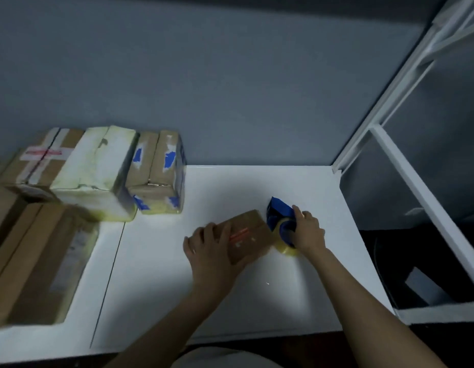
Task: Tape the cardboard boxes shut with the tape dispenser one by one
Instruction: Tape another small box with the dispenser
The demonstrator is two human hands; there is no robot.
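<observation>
A small brown cardboard box (250, 236) with red marks on its top lies in the middle of the white table (257, 187). My left hand (206, 251) holds the box's left end, fingers laid over its top and side. My right hand (309, 229) grips the blue tape dispenser (279, 213), which sits against the box's right end. Its yellowish clear tape roll (285, 247) touches the table beside the box.
Several other boxes stand at the left: a tall box with blue patches (157, 173), a pale taped box (95, 171), a brown one with a white tape cross (42, 158) and large brown boxes (31, 261). White shelf frame (406, 166) at right.
</observation>
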